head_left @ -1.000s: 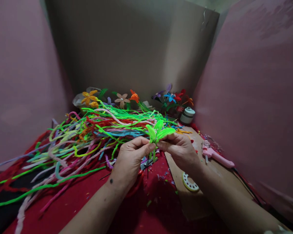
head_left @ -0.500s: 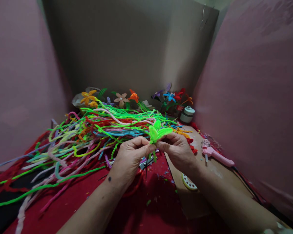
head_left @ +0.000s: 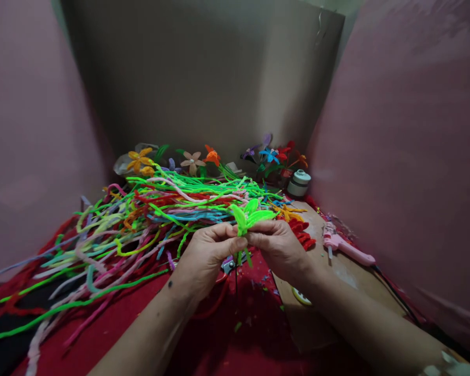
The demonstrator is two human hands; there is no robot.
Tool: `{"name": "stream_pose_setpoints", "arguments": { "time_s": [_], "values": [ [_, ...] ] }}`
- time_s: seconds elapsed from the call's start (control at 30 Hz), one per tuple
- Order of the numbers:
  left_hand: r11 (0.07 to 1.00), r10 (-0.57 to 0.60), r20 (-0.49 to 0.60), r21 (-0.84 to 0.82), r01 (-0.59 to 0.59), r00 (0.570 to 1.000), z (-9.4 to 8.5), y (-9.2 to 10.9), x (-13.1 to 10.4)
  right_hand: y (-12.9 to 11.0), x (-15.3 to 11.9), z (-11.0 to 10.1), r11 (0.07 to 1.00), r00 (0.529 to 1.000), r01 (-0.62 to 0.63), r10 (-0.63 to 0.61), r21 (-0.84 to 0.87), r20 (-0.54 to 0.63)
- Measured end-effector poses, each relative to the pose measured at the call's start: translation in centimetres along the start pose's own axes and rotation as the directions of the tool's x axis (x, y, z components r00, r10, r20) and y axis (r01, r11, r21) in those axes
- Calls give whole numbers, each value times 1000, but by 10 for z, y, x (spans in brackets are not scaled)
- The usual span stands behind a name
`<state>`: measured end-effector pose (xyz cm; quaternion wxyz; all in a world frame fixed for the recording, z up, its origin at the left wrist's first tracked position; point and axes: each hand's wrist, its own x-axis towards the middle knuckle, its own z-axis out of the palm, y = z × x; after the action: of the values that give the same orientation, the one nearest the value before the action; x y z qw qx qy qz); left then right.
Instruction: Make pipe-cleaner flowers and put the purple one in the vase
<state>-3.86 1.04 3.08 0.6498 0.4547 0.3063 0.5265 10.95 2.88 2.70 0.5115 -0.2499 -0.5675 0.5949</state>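
Note:
A bright green pipe-cleaner flower [head_left: 250, 214] with several looped petals is held upright between my two hands. My left hand [head_left: 209, 248] is closed, its thumb and forefinger pinching the flower's base from the left. From the right, my right hand [head_left: 278, 243] is also closed in a pinch at the base of the petals. Short green ends and a thin dark stem hang below my fingers. Behind and to the left spreads a big heap of coloured pipe cleaners [head_left: 180, 201]. Scissors [head_left: 227, 265] lie on the red cloth under my hands, partly hidden.
A pink glue gun [head_left: 347, 246] rests on a brown board [head_left: 332, 277] at the right. Finished pipe-cleaner flowers [head_left: 193, 161] and a pale round container [head_left: 298, 183] stand at the back. Red petals [head_left: 303, 235] lie beside my right hand. Pink panels [head_left: 407, 130] flank the table.
The green flower has turned slightly in my fingers, its petals now spread more to the left. My right hand has shifted a little left, showing more red petals behind it.

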Motion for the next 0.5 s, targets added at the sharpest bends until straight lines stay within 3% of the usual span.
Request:
{"name": "stream_pose_setpoints", "arguments": {
  "time_s": [0.17,0.5],
  "values": [
    [995,-69,-14,-66,68,997,0,1,0,-1,2,-1,998,999,-26,25,55,21],
    [987,-145,43,-59,148,988,3,2,-2,-3,4,-10,992,982,-80,61,97,178]
  ]
}}
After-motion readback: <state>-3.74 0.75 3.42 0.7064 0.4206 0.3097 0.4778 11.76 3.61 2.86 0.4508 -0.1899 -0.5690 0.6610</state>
